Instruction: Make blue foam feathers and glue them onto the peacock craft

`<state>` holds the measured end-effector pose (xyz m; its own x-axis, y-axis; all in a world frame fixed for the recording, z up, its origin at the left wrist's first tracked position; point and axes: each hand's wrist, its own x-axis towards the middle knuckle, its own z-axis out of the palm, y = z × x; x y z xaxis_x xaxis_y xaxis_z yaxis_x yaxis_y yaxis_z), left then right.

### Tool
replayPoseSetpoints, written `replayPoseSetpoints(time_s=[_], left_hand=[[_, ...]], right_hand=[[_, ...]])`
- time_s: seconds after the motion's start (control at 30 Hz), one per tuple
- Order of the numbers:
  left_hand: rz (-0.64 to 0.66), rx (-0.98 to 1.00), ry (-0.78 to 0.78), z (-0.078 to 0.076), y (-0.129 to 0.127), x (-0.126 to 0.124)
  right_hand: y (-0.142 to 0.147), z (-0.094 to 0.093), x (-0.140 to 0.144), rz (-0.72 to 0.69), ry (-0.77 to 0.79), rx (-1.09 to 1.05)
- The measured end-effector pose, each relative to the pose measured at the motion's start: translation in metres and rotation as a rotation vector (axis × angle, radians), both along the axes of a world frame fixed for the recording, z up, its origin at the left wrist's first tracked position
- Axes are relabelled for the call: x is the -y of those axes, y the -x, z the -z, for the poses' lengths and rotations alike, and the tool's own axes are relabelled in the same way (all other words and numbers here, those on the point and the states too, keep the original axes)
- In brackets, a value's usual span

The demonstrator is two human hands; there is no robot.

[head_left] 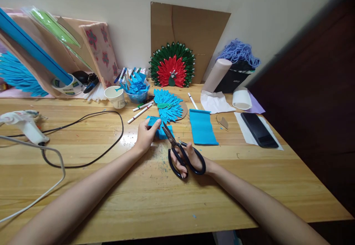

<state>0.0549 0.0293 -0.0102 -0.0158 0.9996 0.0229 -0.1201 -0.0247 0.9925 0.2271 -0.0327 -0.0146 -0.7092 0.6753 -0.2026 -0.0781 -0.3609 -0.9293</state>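
Note:
Between the thumb and fingers of my left hand [146,136] is pinched a folded piece of blue crepe paper [154,120]. My right hand [194,158] has its fingers through the handles of black-handled scissors [177,147]. The scissor tips point up and left, close beside the blue paper; I cannot tell if they touch it. More blue paper [165,132] lies just below the held piece. A larger sheet of blue crepe paper [203,127] rests flat to the right. Behind my left hand lies a blue-petalled peacock shape [169,102] with a green body, on round cardboard.
At left are a glue gun [24,124] and its looping black cable [122,134]. Behind stand a paper cup [115,96], a tub of blue cuttings [137,91], and a red-green peacock [172,65] against cardboard [191,26]. A phone [259,129] lies at right. Markers [140,113] lie mid-table.

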Motion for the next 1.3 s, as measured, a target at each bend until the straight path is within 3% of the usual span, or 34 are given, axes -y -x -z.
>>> replayPoseSetpoints(time_s=[0.37,0.53,0.63,0.9,1.3], left_hand=[[0.044,0.023,0.063,-0.003,-0.001,0.000],[0.006,0.034,0.083,-0.006,-0.003,0.002],[-0.005,0.046,0.093,-0.005,-0.002,0.001],[0.088,-0.014,-0.001,-0.001,-0.001,0.001],[0.103,0.059,0.035,-0.009,-0.004,0.002]], right_hand=[[0.005,-0.009,0.000,0.040,-0.001,0.049],[0.009,-0.004,0.000,0.087,0.046,0.016],[0.009,-0.002,0.001,0.099,-0.002,0.038],[0.008,-0.008,0.001,0.061,0.047,0.044],[0.010,-0.001,0.001,0.107,-0.011,0.058]])
